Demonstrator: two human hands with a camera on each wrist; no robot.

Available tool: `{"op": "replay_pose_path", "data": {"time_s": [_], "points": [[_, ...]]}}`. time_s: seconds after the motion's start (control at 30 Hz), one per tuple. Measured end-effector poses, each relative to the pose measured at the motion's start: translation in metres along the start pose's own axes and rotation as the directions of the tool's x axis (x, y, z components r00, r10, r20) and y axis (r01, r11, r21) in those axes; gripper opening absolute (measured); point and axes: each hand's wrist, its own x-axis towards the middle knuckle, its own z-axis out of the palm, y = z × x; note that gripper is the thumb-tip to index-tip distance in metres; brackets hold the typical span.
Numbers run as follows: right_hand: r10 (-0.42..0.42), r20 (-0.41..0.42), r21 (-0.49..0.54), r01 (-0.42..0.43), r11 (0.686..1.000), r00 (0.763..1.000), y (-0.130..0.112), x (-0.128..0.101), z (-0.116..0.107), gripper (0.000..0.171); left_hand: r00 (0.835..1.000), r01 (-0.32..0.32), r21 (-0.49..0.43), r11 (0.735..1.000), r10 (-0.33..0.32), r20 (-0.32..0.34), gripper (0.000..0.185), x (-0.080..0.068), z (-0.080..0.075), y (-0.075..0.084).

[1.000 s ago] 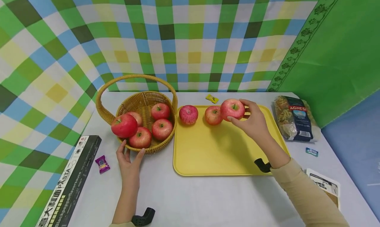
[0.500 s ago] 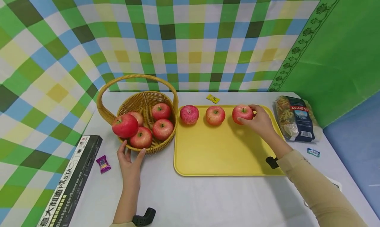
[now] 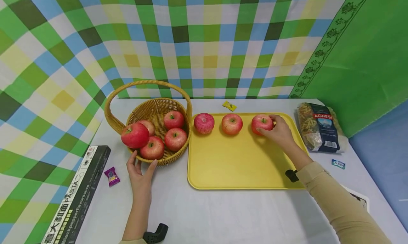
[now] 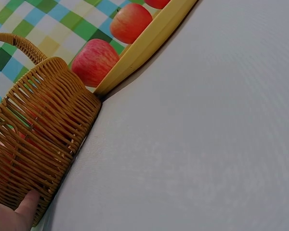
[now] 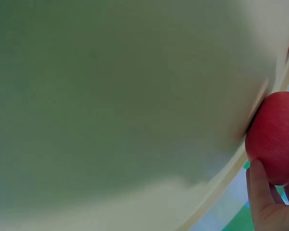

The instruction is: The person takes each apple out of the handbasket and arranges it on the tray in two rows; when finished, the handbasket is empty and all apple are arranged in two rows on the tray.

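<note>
A yellow tray (image 3: 236, 166) lies on the white table with three red apples in a row along its far edge. My right hand (image 3: 276, 131) grips the rightmost apple (image 3: 261, 123), which rests on the tray; the right wrist view shows this apple (image 5: 275, 137) with my fingers (image 5: 259, 190) on it. A wicker basket (image 3: 169, 158) with a handle holds several red apples. My left hand (image 3: 140, 173) rests against the basket's near side with its fingers spread; a fingertip (image 4: 26, 204) touches the basket wall (image 4: 43, 144) in the left wrist view.
A black pasta box (image 3: 76, 198) lies at the front left, a purple candy (image 3: 112, 176) beside it. A pasta bag (image 3: 318, 127) sits right of the tray, with a small blue packet (image 3: 338, 163) near it. A yellow wrapper (image 3: 229, 105) lies behind the tray.
My right hand carried the apple to the right and set it down on the tray's far right. The left hand stayed at the basket.
</note>
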Motion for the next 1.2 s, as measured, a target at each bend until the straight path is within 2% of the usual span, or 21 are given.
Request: {"op": "replay_pose_path", "data": {"time_s": [0.23,0.5,0.67,0.83,0.93,1.07,1.2], "points": [[-0.015,0.033,0.033,0.014,0.999,0.999,-0.001,0.001,0.000,0.085,1.000,-0.006,0.002,1.000,0.006,-0.005,0.073,0.001,0.001,0.000],[-0.052,-0.017,-0.062,0.051,0.997,0.998,-0.009,-0.005,0.000,0.085,1.000,-0.005,0.005,1.000,0.005,-0.001,0.074,0.003,0.001,-0.001],[-0.134,-0.064,-0.089,0.128,0.988,0.989,-0.026,-0.011,0.004,0.072,1.000,-0.014,-0.012,1.000,0.014,-0.008,0.073,0.003,0.001,-0.002],[-0.217,-0.069,-0.013,0.217,0.976,0.974,-0.057,-0.021,0.015,0.066,1.000,-0.010,-0.018,1.000,0.010,-0.012,0.074,0.003,-0.001,-0.003],[-0.273,-0.059,0.074,0.277,0.958,0.960,-0.077,-0.028,0.025,0.065,1.000,-0.003,-0.010,1.000,0.003,-0.010,0.074,0.002,-0.001,-0.003],[-0.378,-0.035,0.190,0.377,0.906,0.925,-0.103,-0.036,0.044,0.063,1.000,-0.002,-0.004,1.000,0.002,-0.011,0.074,0.001,0.000,-0.003],[-0.452,0.005,0.233,0.438,0.868,0.892,-0.126,-0.043,0.065,0.059,1.000,-0.014,-0.007,1.000,0.014,-0.010,0.074,0.001,0.000,-0.003]]}}
